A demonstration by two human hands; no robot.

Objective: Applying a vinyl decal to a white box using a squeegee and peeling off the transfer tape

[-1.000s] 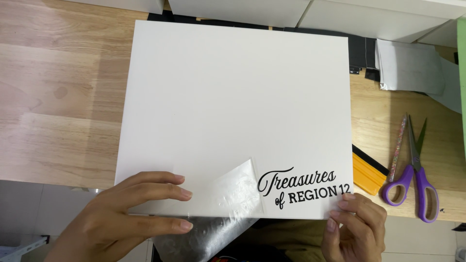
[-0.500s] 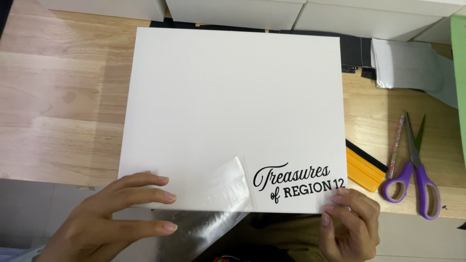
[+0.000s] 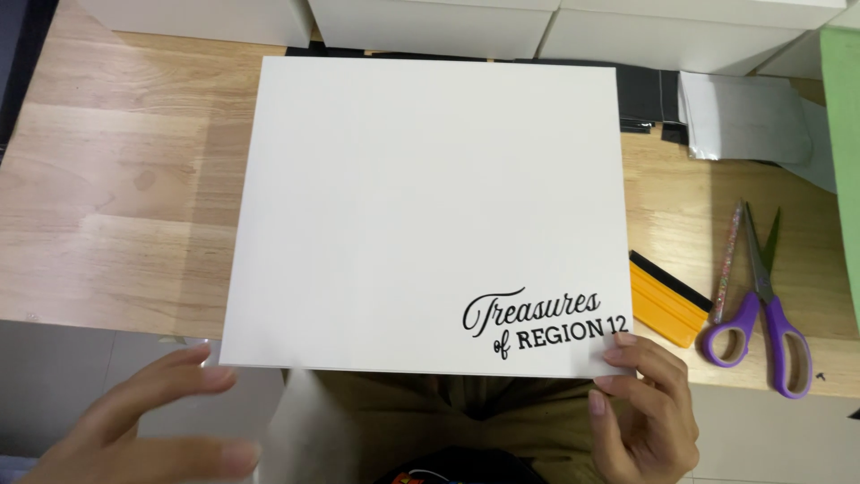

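White board: a large square white board [image 3: 421, 206] lies flat on the wooden bench [image 3: 116, 197], its near edge jutting past the bench edge toward the person. Black lettering sits in its near right corner.
Right hand: the right hand [image 3: 640, 412] pinches that near right corner, fingertips [image 3: 618, 354] on top beside the lettering; the grip is closed on the board. The thumb is under the board and cannot be seen.
Left hand: the left hand [image 3: 148, 421] is blurred, below the board's near left corner, fingers spread and loose. One fingertip is close to the board's edge; whether it touches is hard to tell. It grasps nothing.
Film: a pale, see-through sheet [image 3: 300, 426] hangs below the board's near edge beside the left hand; its outline is faint and its lower part is cut off by the frame.
Squeegee: an orange squeegee [image 3: 663, 305] with a black edge lies just right of the board, its left end hidden under it.
Scissors: purple-handled scissors [image 3: 761, 296] lie further right, with a thin speckled stick [image 3: 727, 260] beside them.
Far side: white boxes [image 3: 430, 22] line the back, tops cut off; dark strips [image 3: 645, 94] and a grey sheet [image 3: 748, 116] peek out behind the board.
Right edge: a green object [image 3: 842, 134] is mostly out of frame.
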